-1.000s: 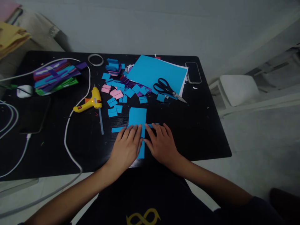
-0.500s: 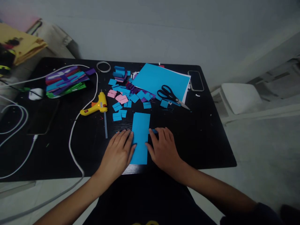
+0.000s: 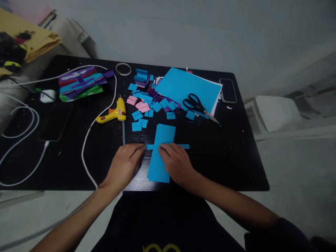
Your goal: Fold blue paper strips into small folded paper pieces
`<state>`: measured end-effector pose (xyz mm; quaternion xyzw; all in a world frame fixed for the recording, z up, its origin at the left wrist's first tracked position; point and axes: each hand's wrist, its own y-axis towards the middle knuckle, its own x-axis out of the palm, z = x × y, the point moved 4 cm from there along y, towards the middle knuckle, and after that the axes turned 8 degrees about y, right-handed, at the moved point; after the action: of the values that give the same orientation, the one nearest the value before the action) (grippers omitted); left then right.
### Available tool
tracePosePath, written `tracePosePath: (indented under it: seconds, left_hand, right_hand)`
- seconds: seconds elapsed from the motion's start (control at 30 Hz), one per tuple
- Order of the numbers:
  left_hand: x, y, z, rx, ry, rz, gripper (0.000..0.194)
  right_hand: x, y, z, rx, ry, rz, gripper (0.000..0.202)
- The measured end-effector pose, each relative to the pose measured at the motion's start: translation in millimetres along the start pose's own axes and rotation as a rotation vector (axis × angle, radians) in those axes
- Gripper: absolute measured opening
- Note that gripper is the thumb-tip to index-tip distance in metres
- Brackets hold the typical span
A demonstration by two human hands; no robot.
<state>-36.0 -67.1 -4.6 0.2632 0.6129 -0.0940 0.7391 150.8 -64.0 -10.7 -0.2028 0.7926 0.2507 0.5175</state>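
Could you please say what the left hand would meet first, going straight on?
The left hand would probably meet the wide blue paper, lying across the blue strip at its fingertips; height is unclear.

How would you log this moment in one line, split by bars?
left hand: fingers at end of blue strip | right hand: on blue paper | strip: crosswise beneath paper | scissors: partly on large blue sheet

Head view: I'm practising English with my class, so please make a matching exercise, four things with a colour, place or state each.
1. Glue gun
2. Scissors
3. Thin blue strip
4. Right hand

A. Partly on the large blue sheet
B. Fingers on the tall blue paper
C. Yellow
D. Showing on both sides of the tall blue paper

Pairs: 1-C, 2-A, 3-D, 4-B
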Motion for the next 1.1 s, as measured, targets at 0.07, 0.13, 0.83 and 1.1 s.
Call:
tracePosePath:
  seconds: [0.07,0.13,0.83,1.1]
  left_hand:
    - [-2.3,4,-6,0.031,-0.027,-0.012,0.026]
    - [-3.7,9,-7,0.063,-0.05,-0.017,0.026]
    - [-8.4,21,3,0.266,0.04,-0.034,0.038]
    - [-6.6,18,5,0.244,0.016,-0.012,0.038]
  right_hand:
    - [-1,8,4,0.023,0.019,-0.023,0.03]
    - [-2,17,3,-0.017,0.064,-0.053,0.03]
    - [-2,26,-5,-0.16,0.09,-0.081,0.034]
    - [1,15,-11,-0.121,0.095,-0.088,0.035]
